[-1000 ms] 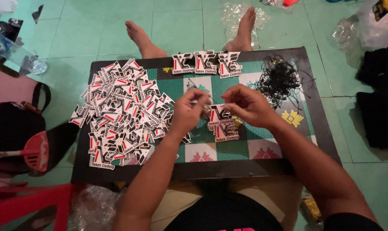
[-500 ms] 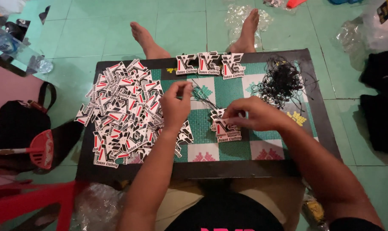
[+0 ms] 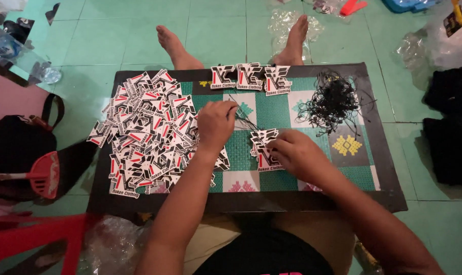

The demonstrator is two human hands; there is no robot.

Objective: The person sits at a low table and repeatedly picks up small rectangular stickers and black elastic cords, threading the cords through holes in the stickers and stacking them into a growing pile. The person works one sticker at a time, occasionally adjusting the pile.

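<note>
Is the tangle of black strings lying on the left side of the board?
No, the tangle of black strings lies at the board's far right; the card pile fills the left.

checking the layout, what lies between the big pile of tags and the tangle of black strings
In the head view, between the pile of tags and the tangle of black strings lie both hands, left and right, and a small tag stack.

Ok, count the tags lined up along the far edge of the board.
3, side by side in a row: left tag, middle tag, right tag. Each could be a small stack, so more may lie hidden beneath.
</note>
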